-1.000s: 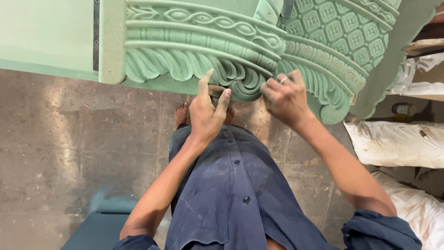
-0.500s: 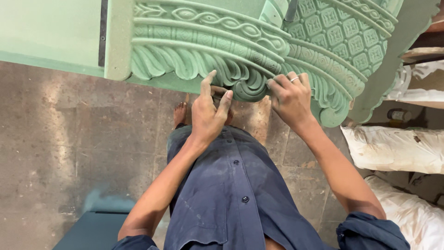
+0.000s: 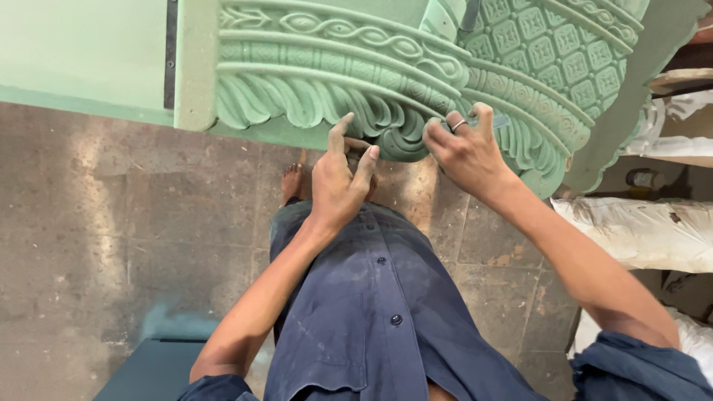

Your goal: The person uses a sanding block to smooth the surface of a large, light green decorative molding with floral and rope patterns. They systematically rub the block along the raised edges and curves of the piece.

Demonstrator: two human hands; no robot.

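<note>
A pale green carved panel (image 3: 349, 82) with leaf scrolls, bead bands and a lattice field stands in front of me. My left hand (image 3: 338, 182) reaches up to its lower scrolled edge, thumb and forefinger pinched on a small brown piece (image 3: 358, 146) held against the carving. Beside it to the right, my right hand (image 3: 464, 148), with a ring on one finger, curls its fingers over the same edge of the carving and grips it. Both forearms come out of rolled dark blue sleeves.
A flat green board (image 3: 82, 52) joins the carving on the left. My bare foot (image 3: 292, 182) stands on the stained stone floor (image 3: 111, 223). White filled sacks (image 3: 639, 230) lie at the right, and a dark teal box (image 3: 156, 367) sits at the lower left.
Both hands stay on the same scroll of the carving. The view has shifted slightly, and the left fingers have slid a little along the edge.
</note>
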